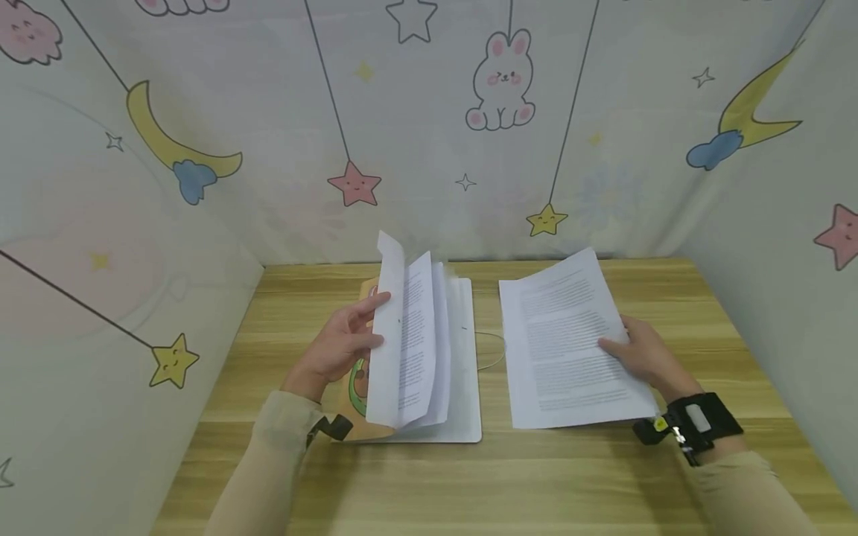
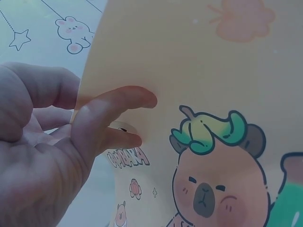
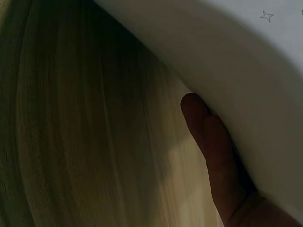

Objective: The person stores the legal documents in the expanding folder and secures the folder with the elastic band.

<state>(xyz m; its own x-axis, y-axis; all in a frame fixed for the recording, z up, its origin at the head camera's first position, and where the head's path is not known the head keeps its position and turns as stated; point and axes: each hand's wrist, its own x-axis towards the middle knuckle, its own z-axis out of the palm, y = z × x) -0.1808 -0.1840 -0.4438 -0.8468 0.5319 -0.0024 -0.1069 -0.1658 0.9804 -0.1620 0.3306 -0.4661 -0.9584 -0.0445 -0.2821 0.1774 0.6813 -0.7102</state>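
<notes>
A folder [image 1: 474, 357] with an orange cartoon cover [image 2: 222, 66] lies partly opened on the table, left of centre. Several white printed pages [image 1: 417, 342] stand up inside it. My left hand [image 1: 345, 342] grips the left side of the folder, its fingers around the cover's edge in the left wrist view. To the right, my right hand [image 1: 646, 353] holds printed paper [image 1: 570, 342] by its right edge, thumb on the printed face and fingers behind. The paper is tilted, and its shaded underside fills much of the right wrist view.
A thin elastic cord [image 1: 492, 335] loops out from the folder's right edge toward the paper. Wood-grain table [image 1: 496, 484] lies under everything. A white curtain [image 1: 429, 134] with cartoon prints closes in the back and both sides.
</notes>
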